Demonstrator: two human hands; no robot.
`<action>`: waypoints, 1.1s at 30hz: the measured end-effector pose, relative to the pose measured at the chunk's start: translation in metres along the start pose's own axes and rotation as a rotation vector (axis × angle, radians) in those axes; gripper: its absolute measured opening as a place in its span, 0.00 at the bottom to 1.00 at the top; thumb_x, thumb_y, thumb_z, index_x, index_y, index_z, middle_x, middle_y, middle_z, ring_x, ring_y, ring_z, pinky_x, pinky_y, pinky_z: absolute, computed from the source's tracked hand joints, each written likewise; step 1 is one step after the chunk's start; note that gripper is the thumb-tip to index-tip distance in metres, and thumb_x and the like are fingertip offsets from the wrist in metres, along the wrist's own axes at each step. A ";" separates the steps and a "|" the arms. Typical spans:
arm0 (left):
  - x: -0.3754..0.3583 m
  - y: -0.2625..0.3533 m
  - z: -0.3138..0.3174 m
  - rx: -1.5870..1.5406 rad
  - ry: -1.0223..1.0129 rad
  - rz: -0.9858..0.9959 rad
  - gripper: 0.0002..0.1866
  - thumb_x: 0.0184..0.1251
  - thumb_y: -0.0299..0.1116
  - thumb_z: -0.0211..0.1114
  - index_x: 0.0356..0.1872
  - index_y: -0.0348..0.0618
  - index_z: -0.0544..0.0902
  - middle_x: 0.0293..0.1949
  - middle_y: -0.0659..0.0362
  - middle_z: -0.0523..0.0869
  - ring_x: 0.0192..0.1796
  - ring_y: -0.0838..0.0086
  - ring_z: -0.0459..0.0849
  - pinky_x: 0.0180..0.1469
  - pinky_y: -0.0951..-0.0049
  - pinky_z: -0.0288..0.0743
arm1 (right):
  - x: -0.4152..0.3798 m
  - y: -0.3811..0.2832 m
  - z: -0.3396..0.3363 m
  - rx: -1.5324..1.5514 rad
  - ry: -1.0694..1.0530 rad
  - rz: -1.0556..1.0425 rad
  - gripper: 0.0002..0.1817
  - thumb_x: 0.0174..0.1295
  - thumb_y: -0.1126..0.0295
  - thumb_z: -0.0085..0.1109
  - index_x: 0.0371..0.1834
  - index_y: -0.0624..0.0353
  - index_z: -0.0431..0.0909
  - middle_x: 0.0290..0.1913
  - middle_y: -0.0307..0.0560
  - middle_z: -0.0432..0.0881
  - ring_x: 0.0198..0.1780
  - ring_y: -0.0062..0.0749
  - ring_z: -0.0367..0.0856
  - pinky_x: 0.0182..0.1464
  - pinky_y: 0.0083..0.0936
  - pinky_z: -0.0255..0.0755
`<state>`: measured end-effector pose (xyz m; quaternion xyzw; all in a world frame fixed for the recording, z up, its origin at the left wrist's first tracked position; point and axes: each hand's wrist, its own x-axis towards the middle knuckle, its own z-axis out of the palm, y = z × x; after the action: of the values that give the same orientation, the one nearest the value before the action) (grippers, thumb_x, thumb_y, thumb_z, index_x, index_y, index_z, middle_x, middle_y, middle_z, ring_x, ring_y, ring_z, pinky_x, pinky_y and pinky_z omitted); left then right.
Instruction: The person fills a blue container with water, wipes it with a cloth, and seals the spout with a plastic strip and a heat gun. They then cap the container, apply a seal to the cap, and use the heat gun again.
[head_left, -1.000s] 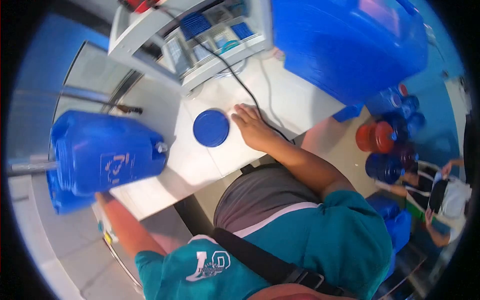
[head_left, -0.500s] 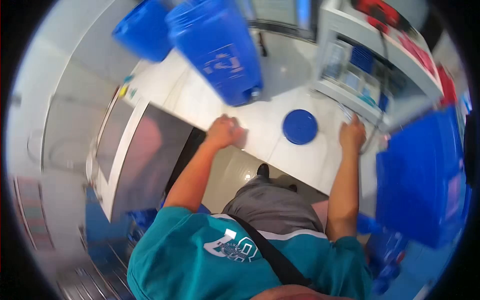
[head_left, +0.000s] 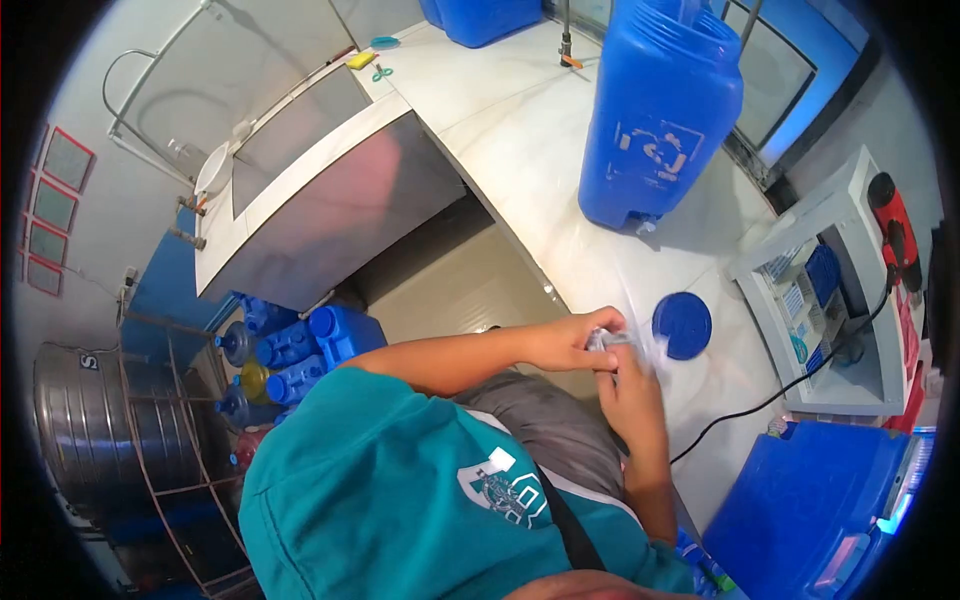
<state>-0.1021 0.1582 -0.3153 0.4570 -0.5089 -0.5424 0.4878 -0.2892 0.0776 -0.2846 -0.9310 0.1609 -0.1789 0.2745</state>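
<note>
My left hand [head_left: 570,342] and my right hand [head_left: 632,395] are close together over the front edge of the white counter [head_left: 535,170]. Between their fingers is a crumpled piece of clear plastic [head_left: 602,340], partly hidden and blurred. Both hands are closed on it. A thin, see-through part of it trails toward the round blue cap [head_left: 682,325], which lies flat just right of my hands. Behind them an upright blue water jug [head_left: 655,120] stands uncapped, with a small tap [head_left: 643,224] low on its front.
A white shelf unit [head_left: 750,265] holds small packs, with a red and black tool [head_left: 893,225] on top. A black cord [head_left: 760,403] crosses the counter from it. A blue bin [head_left: 790,500] is at right, a sink basin [head_left: 300,215] at left, and several blue jugs [head_left: 345,335] below.
My hands were apart on the counter and have come together around the clear plastic. The view has turned, so the jug and cap now appear farther right.
</note>
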 end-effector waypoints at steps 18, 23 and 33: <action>-0.308 0.053 -0.572 -0.299 1.561 0.109 0.55 0.64 0.75 0.59 0.84 0.66 0.42 0.85 0.55 0.31 0.85 0.49 0.36 0.75 0.39 0.59 | 0.116 -0.044 0.074 0.110 0.009 0.374 0.22 0.63 0.67 0.66 0.60 0.57 0.78 0.46 0.51 0.86 0.51 0.51 0.83 0.56 0.42 0.74; -0.232 -0.041 -0.519 -0.173 0.907 -0.246 0.27 0.73 0.45 0.68 0.67 0.44 0.75 0.63 0.59 0.82 0.60 0.73 0.81 0.59 0.73 0.76 | 0.104 -0.038 0.069 0.032 -0.002 0.338 0.21 0.65 0.63 0.64 0.60 0.57 0.79 0.46 0.50 0.86 0.50 0.50 0.84 0.56 0.41 0.75; 0.039 0.125 -0.340 0.656 0.405 0.248 0.22 0.76 0.30 0.63 0.67 0.36 0.75 0.61 0.53 0.81 0.63 0.71 0.79 0.66 0.72 0.72 | 0.082 -0.013 -0.004 -0.125 0.077 0.460 0.20 0.69 0.63 0.61 0.61 0.55 0.79 0.49 0.47 0.86 0.55 0.44 0.82 0.61 0.39 0.71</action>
<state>0.2396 0.0828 -0.2125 0.6215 -0.5998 -0.1872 0.4680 -0.2162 0.0536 -0.2537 -0.8775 0.3899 -0.1368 0.2433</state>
